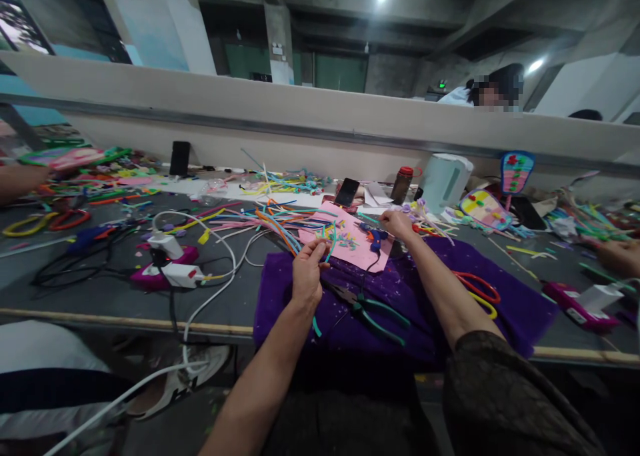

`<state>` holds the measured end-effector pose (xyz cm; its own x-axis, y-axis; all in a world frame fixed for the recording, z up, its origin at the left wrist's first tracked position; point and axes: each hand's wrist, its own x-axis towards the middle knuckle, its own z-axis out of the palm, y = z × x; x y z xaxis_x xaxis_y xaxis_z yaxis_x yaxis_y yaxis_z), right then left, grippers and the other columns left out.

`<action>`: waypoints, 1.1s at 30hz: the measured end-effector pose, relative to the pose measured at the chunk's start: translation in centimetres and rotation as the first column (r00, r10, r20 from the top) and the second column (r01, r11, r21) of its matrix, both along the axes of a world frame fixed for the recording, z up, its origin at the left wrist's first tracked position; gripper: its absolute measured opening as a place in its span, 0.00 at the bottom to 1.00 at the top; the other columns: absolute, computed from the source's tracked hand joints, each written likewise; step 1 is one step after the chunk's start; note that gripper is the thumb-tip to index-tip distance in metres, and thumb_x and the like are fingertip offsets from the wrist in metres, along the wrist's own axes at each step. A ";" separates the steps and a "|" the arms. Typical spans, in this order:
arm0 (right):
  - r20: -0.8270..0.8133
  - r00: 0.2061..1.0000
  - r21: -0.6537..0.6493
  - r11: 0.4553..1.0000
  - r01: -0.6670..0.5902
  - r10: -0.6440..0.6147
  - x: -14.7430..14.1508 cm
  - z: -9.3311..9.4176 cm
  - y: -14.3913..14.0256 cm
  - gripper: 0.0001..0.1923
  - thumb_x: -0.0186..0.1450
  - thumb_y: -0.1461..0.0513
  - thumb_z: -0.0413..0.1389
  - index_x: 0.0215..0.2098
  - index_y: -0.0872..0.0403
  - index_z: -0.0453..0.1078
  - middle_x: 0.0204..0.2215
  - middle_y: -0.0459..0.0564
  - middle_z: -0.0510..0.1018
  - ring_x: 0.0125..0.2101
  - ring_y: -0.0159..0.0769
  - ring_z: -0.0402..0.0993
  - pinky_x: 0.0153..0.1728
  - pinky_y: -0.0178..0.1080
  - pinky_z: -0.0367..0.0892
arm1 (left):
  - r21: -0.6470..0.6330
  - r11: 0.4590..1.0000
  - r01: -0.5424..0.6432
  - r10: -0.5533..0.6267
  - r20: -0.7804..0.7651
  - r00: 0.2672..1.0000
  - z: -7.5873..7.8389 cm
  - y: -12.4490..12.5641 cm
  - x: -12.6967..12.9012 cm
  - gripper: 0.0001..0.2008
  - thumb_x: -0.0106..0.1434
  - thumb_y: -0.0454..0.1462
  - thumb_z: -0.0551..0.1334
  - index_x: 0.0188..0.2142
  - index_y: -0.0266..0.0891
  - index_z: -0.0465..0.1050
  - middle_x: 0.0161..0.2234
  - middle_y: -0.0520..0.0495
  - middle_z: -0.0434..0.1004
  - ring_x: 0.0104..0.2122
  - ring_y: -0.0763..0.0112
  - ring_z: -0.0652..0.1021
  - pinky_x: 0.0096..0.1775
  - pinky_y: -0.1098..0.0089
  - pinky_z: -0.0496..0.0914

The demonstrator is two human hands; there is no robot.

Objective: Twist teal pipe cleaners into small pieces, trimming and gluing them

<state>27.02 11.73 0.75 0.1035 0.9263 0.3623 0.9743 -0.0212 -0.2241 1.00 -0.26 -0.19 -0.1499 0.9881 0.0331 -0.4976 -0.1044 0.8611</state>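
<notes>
My left hand (309, 269) is closed in a pinch on a green pipe cleaner (333, 239), above the edge of a pink sheet (320, 239). My right hand (399, 225) is also pinched, at the sheet's right side, with a short green length of pipe cleaner (367, 219) at its fingertips. Whether both hands hold the same piece, I cannot tell. Several small coloured snippets (345, 239) lie on the sheet. Just below my right hand rests a blue glue gun (375, 241). Green-handled pliers (380, 315) lie opened on the purple cloth (280, 296).
Scissors with red and yellow handles (483, 295) lie by my right forearm. Loose pipe cleaners (270, 223) spread leftward. Power strips (165, 269) with white cables sit left and right. Behind are a phone (347, 191), bottle (403, 184) and pale kettle (445, 181). Other people's hands (620, 257) show at both sides.
</notes>
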 end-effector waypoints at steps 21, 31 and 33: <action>-0.463 0.871 -0.197 0.939 -0.283 0.165 -13.5 0.0 0.4 0.16 0.52 0.53 0.56 0.16 0.58 0.69 0.11 0.47 0.69 0.14 0.28 0.62 0.17 0.30 0.55 | 0.009 0.996 -0.087 0.085 0.166 0.982 0.3 -0.2 -0.6 0.15 0.47 0.42 0.65 0.34 0.37 0.72 0.30 0.49 0.73 0.28 0.76 0.73 0.21 0.80 0.61; -0.741 0.621 0.092 0.955 -0.284 0.256 -8.1 6.2 -1.5 0.15 0.53 0.53 0.54 0.19 0.56 0.60 0.10 0.40 0.61 0.11 0.22 0.52 0.11 0.28 0.47 | 0.084 0.996 -0.022 0.008 0.171 0.985 1.5 -0.2 -2.8 0.13 0.47 0.41 0.65 0.31 0.36 0.70 0.27 0.50 0.72 0.21 0.80 0.71 0.17 0.81 0.58; -0.838 0.452 0.174 0.934 -0.313 0.307 -6.5 7.1 -2.9 0.14 0.52 0.53 0.56 0.21 0.56 0.62 0.11 0.39 0.61 0.11 0.21 0.52 0.10 0.27 0.44 | 0.112 0.994 -0.011 -0.005 0.149 0.989 2.2 0.5 -3.1 0.12 0.48 0.40 0.64 0.31 0.36 0.70 0.27 0.51 0.73 0.19 0.82 0.69 0.16 0.81 0.56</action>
<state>20.57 8.80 7.85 0.0596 0.9632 0.2621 0.2594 0.2386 -0.9358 -2.10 0.20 1.97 -0.1643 0.9790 0.1208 -0.6185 -0.1976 0.7605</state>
